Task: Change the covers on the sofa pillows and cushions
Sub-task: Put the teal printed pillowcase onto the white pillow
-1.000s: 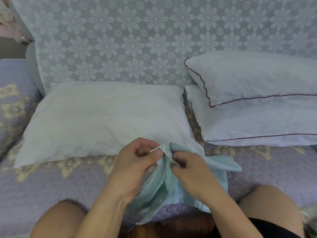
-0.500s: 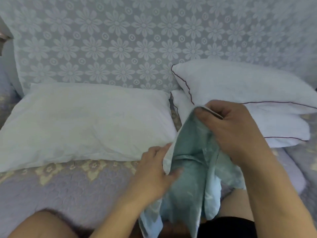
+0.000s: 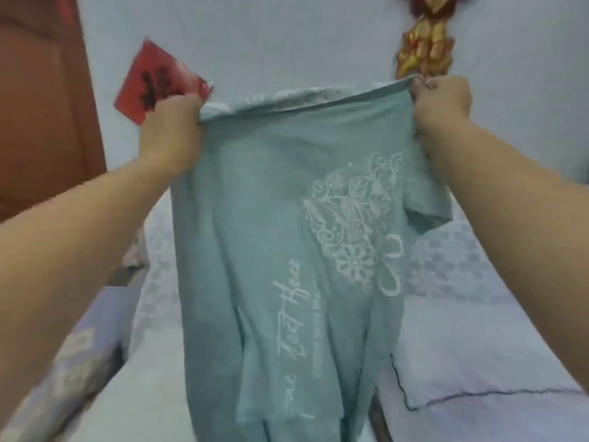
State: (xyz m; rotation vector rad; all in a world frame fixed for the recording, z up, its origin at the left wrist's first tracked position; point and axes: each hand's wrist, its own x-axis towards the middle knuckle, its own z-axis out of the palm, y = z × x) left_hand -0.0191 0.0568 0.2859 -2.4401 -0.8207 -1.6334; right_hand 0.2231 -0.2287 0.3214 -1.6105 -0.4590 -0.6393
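Note:
A pale teal pillow cover (image 3: 255, 237) with a white flower print and script hangs lengthwise in front of me, held up high. My left hand (image 3: 173, 129) grips its top left corner and my right hand (image 3: 441, 100) pinches its top right corner, so the top edge is stretched between them. Below, a bare white pillow (image 3: 149, 390) lies at the lower left. A white pillow with dark piping (image 3: 471, 371) lies at the lower right. The hanging cover hides the middle of the sofa.
The flower-patterned sofa back (image 3: 446, 250) shows behind the cover at the right. A lilac quilted seat cover (image 3: 67, 352) lies at the left. On the pale wall are a red paper square (image 3: 156, 81) and a red-gold ornament (image 3: 424, 43). A brown door (image 3: 41, 100) stands at the left.
Both hands have lifted the teal cover from my lap and spread it out by its top corners. The view has tilted up to the wall.

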